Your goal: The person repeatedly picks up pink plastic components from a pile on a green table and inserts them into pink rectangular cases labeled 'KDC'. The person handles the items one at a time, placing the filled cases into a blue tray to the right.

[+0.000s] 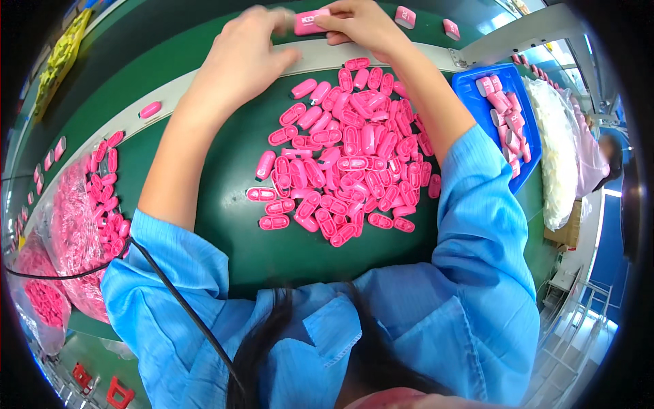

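Note:
My right hand (361, 24) grips a small pink plastic casing (310, 22) at the far edge of the green work surface. My left hand (245, 58) is beside it, fingertips touching the casing's left end; the fingers look blurred. Below both hands, a big heap of pink casing shells (354, 153) lies spread on the green table (225, 204). My forearms in blue sleeves reach over the heap from below.
A blue tray (477, 109) with several assembled pink casings stands at right. Clear bags of pink parts (75, 225) lie at left. A white bag (558, 157) sits right of the tray. Loose pink pieces ride the conveyor belt (170, 48) behind.

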`<act>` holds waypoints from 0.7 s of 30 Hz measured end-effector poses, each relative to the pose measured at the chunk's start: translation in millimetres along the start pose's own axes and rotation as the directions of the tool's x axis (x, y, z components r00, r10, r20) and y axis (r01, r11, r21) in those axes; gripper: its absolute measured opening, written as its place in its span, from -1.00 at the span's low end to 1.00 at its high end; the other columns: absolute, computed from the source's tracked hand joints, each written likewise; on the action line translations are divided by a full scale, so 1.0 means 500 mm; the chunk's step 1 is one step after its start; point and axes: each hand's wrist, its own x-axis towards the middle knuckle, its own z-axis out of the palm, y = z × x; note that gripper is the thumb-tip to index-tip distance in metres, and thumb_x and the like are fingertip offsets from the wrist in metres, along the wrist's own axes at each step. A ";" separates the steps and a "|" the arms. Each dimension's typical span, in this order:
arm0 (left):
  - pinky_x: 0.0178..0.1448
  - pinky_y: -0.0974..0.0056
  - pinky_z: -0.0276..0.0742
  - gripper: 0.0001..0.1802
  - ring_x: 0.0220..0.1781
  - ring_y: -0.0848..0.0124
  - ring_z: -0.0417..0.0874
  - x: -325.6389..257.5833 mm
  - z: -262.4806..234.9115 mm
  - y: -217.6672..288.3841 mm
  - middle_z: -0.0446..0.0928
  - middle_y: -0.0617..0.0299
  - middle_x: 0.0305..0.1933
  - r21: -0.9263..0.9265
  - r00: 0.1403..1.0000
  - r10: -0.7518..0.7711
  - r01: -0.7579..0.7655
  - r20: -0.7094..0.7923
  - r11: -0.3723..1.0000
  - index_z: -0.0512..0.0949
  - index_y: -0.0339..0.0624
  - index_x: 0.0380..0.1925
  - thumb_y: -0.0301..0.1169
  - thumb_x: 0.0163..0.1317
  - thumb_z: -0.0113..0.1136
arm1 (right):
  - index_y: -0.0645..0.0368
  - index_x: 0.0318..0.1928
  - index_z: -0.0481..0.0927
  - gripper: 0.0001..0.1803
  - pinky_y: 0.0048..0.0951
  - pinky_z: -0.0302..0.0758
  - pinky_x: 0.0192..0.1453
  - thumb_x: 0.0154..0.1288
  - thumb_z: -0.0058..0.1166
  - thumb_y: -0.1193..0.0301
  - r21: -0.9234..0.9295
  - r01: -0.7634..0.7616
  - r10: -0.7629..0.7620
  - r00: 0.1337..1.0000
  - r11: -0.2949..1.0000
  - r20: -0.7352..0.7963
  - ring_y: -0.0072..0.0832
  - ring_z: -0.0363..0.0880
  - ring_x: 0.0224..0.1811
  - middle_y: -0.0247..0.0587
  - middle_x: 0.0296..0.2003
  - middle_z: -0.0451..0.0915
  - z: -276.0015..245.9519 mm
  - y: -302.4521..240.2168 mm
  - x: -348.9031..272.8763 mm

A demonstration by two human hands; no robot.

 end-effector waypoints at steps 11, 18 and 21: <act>-0.16 0.24 0.59 -0.69 -0.31 0.26 0.70 -0.014 0.015 0.036 0.65 -0.01 -0.37 -0.049 0.972 0.007 0.005 0.233 0.999 0.61 -0.30 -0.12 -0.40 0.13 0.28 | 0.25 -0.19 0.66 -0.65 -0.17 0.54 0.00 0.18 0.17 0.20 -0.880 -0.185 -0.222 0.926 0.439 -0.305 -0.01 0.64 -0.16 0.09 -0.29 0.66 -0.192 0.066 0.019; -0.10 0.39 0.63 -0.62 -0.24 0.43 0.70 0.002 0.067 -0.012 0.65 0.07 -0.25 -0.879 0.946 -0.147 0.323 0.289 0.350 0.49 -0.24 0.06 -0.31 0.29 0.22 | 0.32 -0.11 0.53 -0.75 -0.57 0.56 -0.19 0.24 0.22 0.47 0.139 0.001 0.006 0.999 0.990 -0.046 -0.60 0.61 -0.24 -0.18 -0.21 0.64 -0.114 -0.019 -0.093; -0.03 0.43 0.62 -0.62 -0.20 0.43 0.69 -0.003 0.054 0.003 0.64 0.08 -0.21 -0.891 0.933 -0.131 0.358 0.334 0.278 0.49 -0.28 0.05 -0.33 0.30 0.22 | 0.32 -0.09 0.52 -0.74 -0.56 0.56 -0.16 0.25 0.21 0.49 0.227 0.019 -0.023 1.000 0.974 0.015 -0.57 0.61 -0.21 -0.19 -0.20 0.64 -0.055 -0.064 -0.155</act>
